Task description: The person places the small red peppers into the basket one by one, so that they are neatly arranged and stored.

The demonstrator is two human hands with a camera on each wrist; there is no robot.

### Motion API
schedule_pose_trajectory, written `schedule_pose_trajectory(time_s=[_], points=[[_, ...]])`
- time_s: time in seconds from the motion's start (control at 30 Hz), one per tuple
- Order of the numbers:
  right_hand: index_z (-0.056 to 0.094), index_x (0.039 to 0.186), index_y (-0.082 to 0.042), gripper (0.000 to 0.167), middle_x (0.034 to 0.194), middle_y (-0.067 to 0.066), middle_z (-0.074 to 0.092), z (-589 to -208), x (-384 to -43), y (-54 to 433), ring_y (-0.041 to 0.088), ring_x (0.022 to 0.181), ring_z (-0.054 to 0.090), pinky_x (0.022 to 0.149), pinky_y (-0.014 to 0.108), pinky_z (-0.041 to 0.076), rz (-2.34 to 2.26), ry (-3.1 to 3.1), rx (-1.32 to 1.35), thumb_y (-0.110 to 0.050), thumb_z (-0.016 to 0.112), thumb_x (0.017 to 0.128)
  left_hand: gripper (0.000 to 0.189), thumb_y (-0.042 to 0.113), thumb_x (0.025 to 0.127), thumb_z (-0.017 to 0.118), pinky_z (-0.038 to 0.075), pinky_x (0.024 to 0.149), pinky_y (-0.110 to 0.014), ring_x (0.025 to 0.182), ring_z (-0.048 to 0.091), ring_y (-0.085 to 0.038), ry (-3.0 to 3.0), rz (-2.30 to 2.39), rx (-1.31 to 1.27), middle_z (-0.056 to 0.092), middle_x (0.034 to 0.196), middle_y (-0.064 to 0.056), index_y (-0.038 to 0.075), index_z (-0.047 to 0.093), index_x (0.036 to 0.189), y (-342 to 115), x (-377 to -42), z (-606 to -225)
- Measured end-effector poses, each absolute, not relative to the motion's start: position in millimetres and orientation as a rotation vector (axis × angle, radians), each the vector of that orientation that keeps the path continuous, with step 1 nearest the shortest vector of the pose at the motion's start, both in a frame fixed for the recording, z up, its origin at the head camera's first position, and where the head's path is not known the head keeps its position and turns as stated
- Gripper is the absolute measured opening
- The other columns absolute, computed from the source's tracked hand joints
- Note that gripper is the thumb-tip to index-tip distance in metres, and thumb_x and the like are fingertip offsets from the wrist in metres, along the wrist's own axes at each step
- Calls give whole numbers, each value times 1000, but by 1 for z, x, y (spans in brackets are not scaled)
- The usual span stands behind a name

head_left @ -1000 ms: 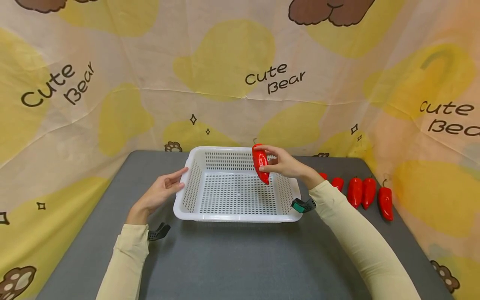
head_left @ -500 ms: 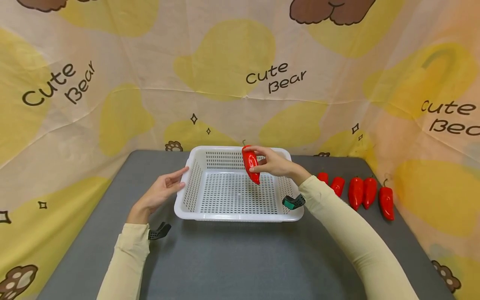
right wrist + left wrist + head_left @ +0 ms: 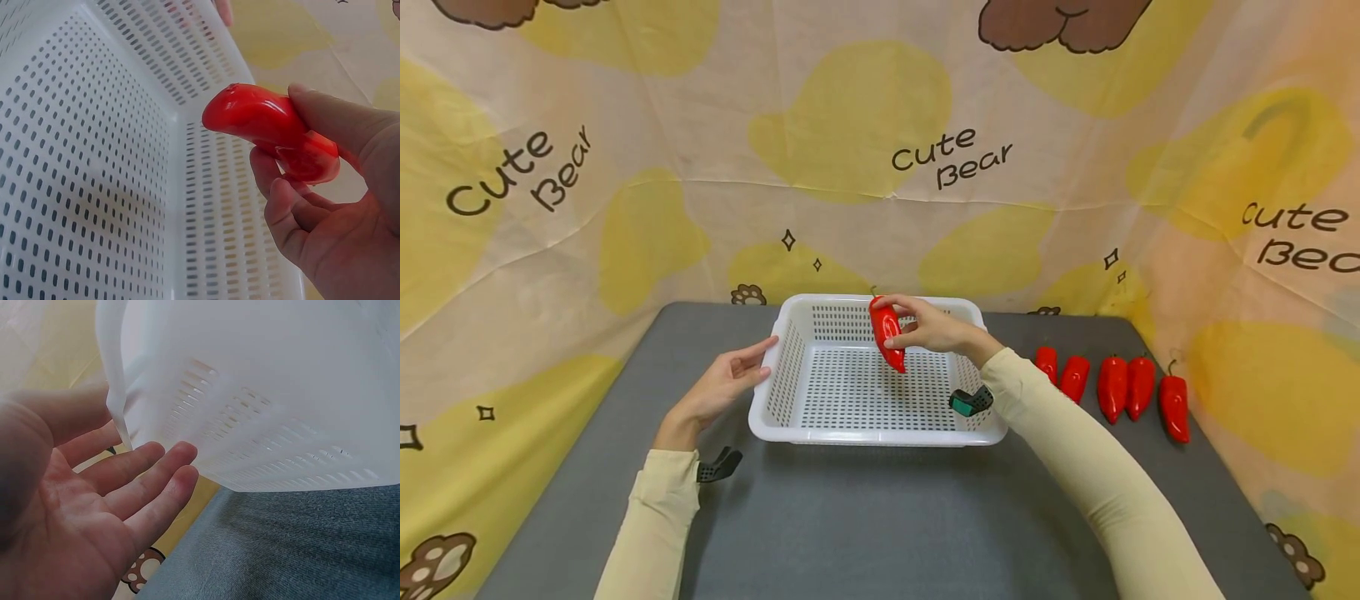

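A white plastic basket (image 3: 880,437) with slotted walls stands on the table. My left hand (image 3: 724,385) holds its left rim; in the left wrist view the thumb meets the rim and the other fingers (image 3: 153,497) lie near the outer wall. My right hand (image 3: 928,327) pinches a glossy red pepper (image 3: 887,333) between thumb and fingers. The pepper hangs over the basket, stem up and tip down, slightly tilted. In the right wrist view, the red pepper (image 3: 256,115) is seen up close above the basket's slotted wall (image 3: 212,206).
Several red peppers (image 3: 1112,390) lie in a row on the grey table (image 3: 865,517), right of the basket. My right forearm passes close to them. A yellow patterned cloth (image 3: 842,117) hangs behind and at both sides of the table.
My right hand has moved left over the basket with the red pepper still pinched in it. The left hand stays at the left rim, and the basket has barely shifted.
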State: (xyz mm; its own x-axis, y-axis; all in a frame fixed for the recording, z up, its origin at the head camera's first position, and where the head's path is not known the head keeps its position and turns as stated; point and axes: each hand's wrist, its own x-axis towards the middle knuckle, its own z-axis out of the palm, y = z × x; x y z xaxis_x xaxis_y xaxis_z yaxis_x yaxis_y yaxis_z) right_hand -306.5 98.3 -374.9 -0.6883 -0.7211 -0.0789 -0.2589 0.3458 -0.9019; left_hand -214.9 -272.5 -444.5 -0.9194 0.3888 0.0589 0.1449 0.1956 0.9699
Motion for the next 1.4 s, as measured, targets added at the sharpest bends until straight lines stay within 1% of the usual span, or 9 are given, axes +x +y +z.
schedule_pose_trajectory(time_s=[0.1, 0.3, 0.37, 0.57, 0.77, 0.93, 1.1, 1.3, 1.4], points=[[42, 148, -10, 61, 141, 22, 51, -375, -306, 93, 39, 112, 64, 89, 41, 60, -1293, 2150, -855, -3, 68, 94, 62, 10, 103, 57, 48, 97, -14, 120, 60, 1, 2265, 1806, 522, 37, 159, -27, 3, 30, 158, -273, -215, -445], [43, 149, -15, 62, 142, 19, 51, -377, -306, 82, 38, 114, 63, 93, 47, 58, -1259, 2156, -829, -7, 70, 93, 62, 11, 103, 57, 48, 97, -13, 121, 60, 0, 2270, 1796, 531, 37, 158, -28, 3, 30, 158, -273, -215, -445], [44, 149, -17, 63, 142, 18, 51, -378, -306, 79, 37, 114, 63, 93, 48, 58, -1241, 2160, -826, -8, 71, 93, 62, 12, 103, 57, 48, 97, -13, 121, 60, 0, 2270, 1796, 534, 37, 158, -29, 3, 30, 158, -273, -215, -444], [46, 147, -18, 62, 142, 17, 51, -381, -304, 66, 35, 112, 64, 88, 39, 60, -1222, 2145, -845, -8, 72, 92, 62, 12, 103, 57, 48, 97, -13, 121, 61, 1, 2275, 1799, 526, 37, 158, -28, 3, 30, 158, -272, -215, -444], [47, 146, -13, 61, 141, 18, 52, -383, -303, 56, 34, 108, 65, 85, 36, 60, -1203, 2122, -881, -4, 72, 91, 62, 12, 103, 57, 48, 96, -13, 120, 61, 0, 2269, 1803, 515, 37, 158, -28, 4, 30, 159, -273, -215, -444], [47, 146, -13, 62, 139, 20, 52, -385, -301, 51, 34, 110, 64, 86, 36, 60, -1177, 2116, -874, -2, 72, 90, 62, 11, 103, 57, 48, 97, -14, 120, 62, -2, 2265, 1798, 516, 38, 158, -28, 4, 30, 159, -273, -215, -445], [50, 145, -17, 60, 142, 16, 51, -390, -303, 44, 34, 116, 60, 89, 38, 59, -1171, 2106, -847, -5, 73, 90, 62, 12, 103, 57, 48, 97, -13, 121, 62, -2, 2271, 1799, 507, 39, 158, -27, 5, 30, 159, -273, -214, -444], [48, 149, -20, 64, 144, 18, 49, -396, -304, 37, 31, 113, 62, 93, 41, 58, -1132, 2095, -784, -9, 74, 91, 62, 12, 103, 57, 49, 97, -15, 120, 62, -3, 2269, 1792, 502, 40, 158, -25, 6, 30, 159, -272, -214, -442], [46, 150, -20, 65, 145, 17, 49, -400, -305, 33, 33, 119, 60, 94, 40, 58, -1116, 2089, -794, -10, 73, 91, 63, 13, 103, 58, 48, 97, -15, 120, 63, -3, 2268, 1785, 497, 41, 158, -24, 8, 30, 159, -272, -214, -441]])
